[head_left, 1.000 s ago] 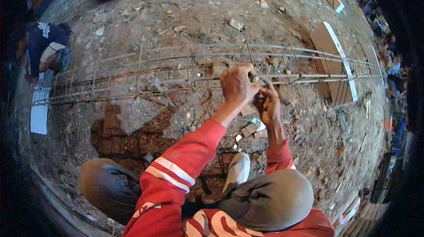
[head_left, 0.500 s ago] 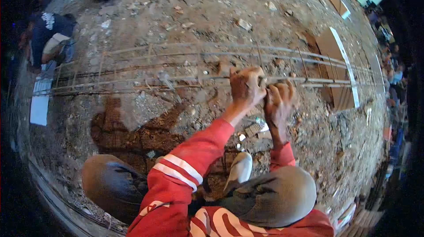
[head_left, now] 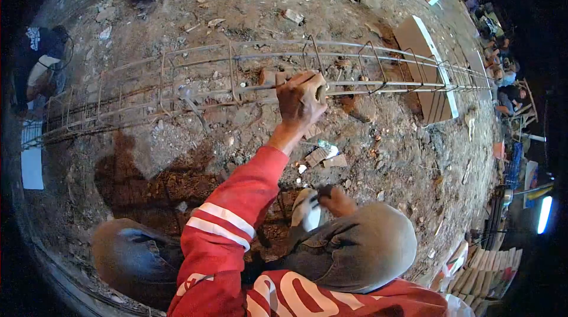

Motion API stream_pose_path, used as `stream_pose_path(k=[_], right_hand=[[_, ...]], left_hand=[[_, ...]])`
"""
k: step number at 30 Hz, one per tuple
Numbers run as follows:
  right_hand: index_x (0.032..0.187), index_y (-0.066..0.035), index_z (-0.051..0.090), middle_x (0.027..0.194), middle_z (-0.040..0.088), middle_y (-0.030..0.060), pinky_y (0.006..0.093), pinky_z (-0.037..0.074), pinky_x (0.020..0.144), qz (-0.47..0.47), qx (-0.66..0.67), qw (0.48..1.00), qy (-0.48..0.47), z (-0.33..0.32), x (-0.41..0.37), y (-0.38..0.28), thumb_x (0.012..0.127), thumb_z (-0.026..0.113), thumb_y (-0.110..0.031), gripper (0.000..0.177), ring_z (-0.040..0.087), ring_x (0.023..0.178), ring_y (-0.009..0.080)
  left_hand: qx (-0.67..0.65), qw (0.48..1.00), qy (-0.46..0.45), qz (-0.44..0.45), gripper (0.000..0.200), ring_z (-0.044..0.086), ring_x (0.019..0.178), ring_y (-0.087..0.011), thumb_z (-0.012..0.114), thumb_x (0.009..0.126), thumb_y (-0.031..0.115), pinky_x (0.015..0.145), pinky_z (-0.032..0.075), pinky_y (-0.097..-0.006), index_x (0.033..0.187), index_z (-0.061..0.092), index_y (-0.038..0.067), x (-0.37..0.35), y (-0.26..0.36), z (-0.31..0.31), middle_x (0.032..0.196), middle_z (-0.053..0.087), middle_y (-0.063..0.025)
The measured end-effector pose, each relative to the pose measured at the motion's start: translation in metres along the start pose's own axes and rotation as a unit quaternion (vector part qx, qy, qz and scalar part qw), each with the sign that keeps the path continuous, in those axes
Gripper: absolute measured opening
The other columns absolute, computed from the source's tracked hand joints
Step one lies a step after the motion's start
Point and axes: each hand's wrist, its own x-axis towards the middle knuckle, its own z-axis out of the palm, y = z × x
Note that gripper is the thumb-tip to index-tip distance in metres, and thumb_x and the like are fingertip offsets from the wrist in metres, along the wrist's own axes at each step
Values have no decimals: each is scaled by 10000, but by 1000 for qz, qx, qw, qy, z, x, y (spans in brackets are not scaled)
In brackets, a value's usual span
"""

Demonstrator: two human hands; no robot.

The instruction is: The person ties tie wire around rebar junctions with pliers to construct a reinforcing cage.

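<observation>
A long rebar cage (head_left: pixel 378 84) with bent stirrups runs left to right across the view, a little above the ground. My left hand (head_left: pixel 300 101) is closed around its near bar, beside one of the stirrups. Down by my shoe (head_left: pixel 306 210), my right hand (head_left: pixel 338 201) is low and partly hidden behind my knee; its fingers are dark and blurred, and I cannot tell whether they hold something. Left of my left hand, a slim tool-like object (head_left: pixel 195 110) lies at the cage's near side.
A white-edged panel (head_left: pixel 429 71) stands under the cage's right part, and a white block (head_left: pixel 32 160) is at its left end. Another person (head_left: pixel 44 62) crouches at far left. Broken tile pieces (head_left: pixel 322 156) lie on rubble-strewn ground. People (head_left: pixel 509 95) sit at far right.
My right hand has left the bar and dropped down beside my shoe. My left hand stays closed on the bar. The view has shifted, showing more of the right side.
</observation>
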Motion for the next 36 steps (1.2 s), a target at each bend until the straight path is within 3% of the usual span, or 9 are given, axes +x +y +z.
stream_pose_path(k=[3,6,9,16,21,22,26,28,36], right_hand=[[1320,42,469,1073,656,123,350,515,878,16,473,872,124,-48,33,-60,894,680,-198,532,637,961,212],[1334,-7,523,1029,701,199,403,541,720,36,254,936,240,-85,64,-104,910,649,-274,517,690,817,263],[945,-76,706,665,624,204,431,493,543,-97,-66,891,438,-84,69,-133,899,614,-250,201,631,580,361],[768,-60,678,687,645,184,447,506,568,-153,-267,881,358,-178,98,-183,888,618,-271,251,630,621,384],[961,-23,710,792,698,114,331,473,585,-32,45,947,315,-195,86,-105,885,668,-285,276,597,636,151],[1039,-98,667,649,501,-27,239,294,489,9,142,950,278,-165,94,-59,924,611,-341,275,429,550,71],[1127,-94,622,761,555,-1,263,424,540,-23,506,852,134,-75,124,-2,951,564,-118,187,510,631,93],[1112,-17,635,952,686,155,377,511,814,-24,74,937,340,-100,108,-65,863,673,-138,279,659,859,285],[1172,-24,599,1045,642,175,418,478,863,-129,-129,851,491,-127,94,-130,818,718,-185,407,615,971,344]], left_hand=[[56,993,34,97,112,664,778,-221,741,703,120,817,391,-369,777,658,138,-2,-1,-3,786,681,-33],[32,985,69,157,105,670,790,-198,730,724,108,805,389,-369,814,687,142,-6,-11,-1,844,706,-24],[52,980,43,186,162,666,849,-186,716,734,134,814,386,-381,896,713,135,-11,-22,-1,909,708,-9],[89,983,-12,158,216,647,795,-195,773,692,264,773,378,-405,843,662,156,-9,-13,-5,841,671,-1],[40,987,61,146,227,633,776,-190,755,763,334,731,361,-398,771,642,136,-6,-13,4,802,656,10],[44,984,57,162,236,635,773,-193,750,776,345,725,363,-397,767,646,133,-5,-10,0,803,658,9],[39,986,38,159,260,667,792,-192,787,750,342,829,376,-388,858,703,122,-12,-18,-2,890,713,-23],[39,987,16,154,302,671,835,-209,794,733,360,848,387,-390,884,712,112,-7,-12,-10,923,715,-35],[281,958,-47,4,366,650,952,-322,791,735,317,888,472,-444,988,711,65,48,12,-111,1005,692,-137]])
